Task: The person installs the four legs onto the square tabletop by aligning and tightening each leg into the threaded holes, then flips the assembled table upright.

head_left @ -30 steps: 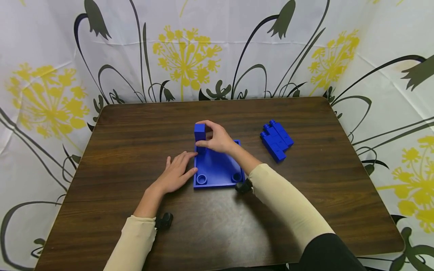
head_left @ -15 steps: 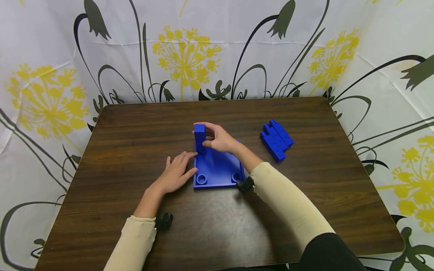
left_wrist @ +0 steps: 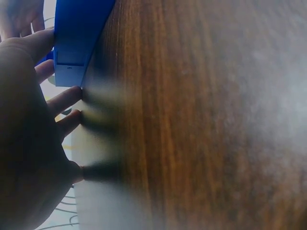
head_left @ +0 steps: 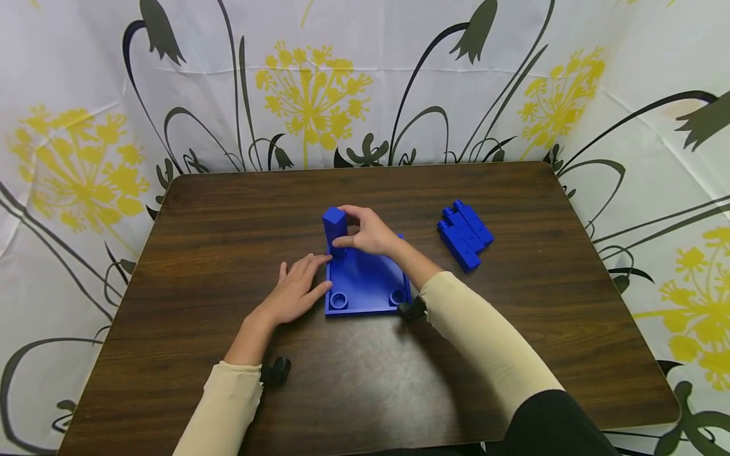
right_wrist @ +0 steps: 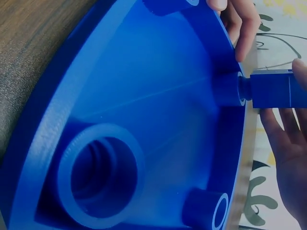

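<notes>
My right hand pinches a blue block upright at the far-left corner of a blue tray on the desk. My left hand, fingers spread, touches the tray's left edge.

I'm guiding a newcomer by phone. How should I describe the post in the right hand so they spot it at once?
On the dark wood-grain table, find the shallow blue tray with round corner sockets. At its far left corner, the right hand grips a square blue post. It is held upright, while the other blue blocks lie clustered to the tray's right.
</notes>
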Demonstrator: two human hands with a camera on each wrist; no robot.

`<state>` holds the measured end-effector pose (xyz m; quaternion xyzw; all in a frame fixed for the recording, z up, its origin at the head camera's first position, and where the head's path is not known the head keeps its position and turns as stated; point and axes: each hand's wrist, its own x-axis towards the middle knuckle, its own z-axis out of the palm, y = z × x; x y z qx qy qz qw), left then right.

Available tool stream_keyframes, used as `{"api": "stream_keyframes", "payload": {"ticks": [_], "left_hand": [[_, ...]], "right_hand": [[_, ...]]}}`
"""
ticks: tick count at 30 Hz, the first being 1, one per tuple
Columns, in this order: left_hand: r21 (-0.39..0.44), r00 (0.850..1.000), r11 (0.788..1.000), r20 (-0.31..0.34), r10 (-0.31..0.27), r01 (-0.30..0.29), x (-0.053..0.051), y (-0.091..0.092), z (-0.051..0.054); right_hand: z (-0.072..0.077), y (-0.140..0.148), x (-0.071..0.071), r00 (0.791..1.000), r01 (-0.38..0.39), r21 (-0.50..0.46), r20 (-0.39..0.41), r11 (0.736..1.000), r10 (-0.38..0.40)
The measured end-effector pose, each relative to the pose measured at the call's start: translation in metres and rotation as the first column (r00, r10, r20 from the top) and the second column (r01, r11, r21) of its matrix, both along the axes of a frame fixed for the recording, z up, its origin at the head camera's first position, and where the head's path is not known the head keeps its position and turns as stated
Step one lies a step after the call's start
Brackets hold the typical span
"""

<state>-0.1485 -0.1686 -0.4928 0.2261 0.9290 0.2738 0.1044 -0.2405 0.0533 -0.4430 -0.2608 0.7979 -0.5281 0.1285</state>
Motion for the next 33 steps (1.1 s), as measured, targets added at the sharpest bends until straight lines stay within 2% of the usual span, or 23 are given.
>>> {"api": "stream_keyframes", "payload": {"ticks": [8,16,20,26,29,33], "left_hand": [[0.0,1.0,1.0,-0.012,-0.003,0.003,-0.002,-0.001,-0.001],[0.013,1.0,1.0,-0.01,-0.006,0.006,-0.002,0.0,-0.001],[0.005,1.0,1.0,0.0,-0.003,0.003,-0.002,0.0,-0.001],[-0.006,1.0,1.0,0.01,-0.001,0.001,-0.002,0.0,-0.002],[-0.006,1.0,1.0,0.011,-0.003,0.003,-0.002,-0.001,-0.003],[-0.01,1.0,1.0,0.013,-0.003,0.003,-0.003,-0.002,-0.003]], "right_hand": [[-0.003,-0.006,0.001,0.988,0.132,0.088,-0.091,0.987,-0.124],[-0.007,-0.012,0.003,0.966,0.241,0.121,-0.121,0.963,-0.227],[-0.008,-0.014,0.004,0.959,0.27,0.14,-0.124,0.952,-0.254],[-0.008,-0.013,0.004,0.962,0.263,0.153,-0.121,0.953,-0.246],[-0.008,-0.01,0.004,0.972,0.227,0.153,-0.097,0.962,-0.214],[-0.008,-0.007,0.002,0.988,0.153,0.101,-0.033,0.983,-0.15]]}}
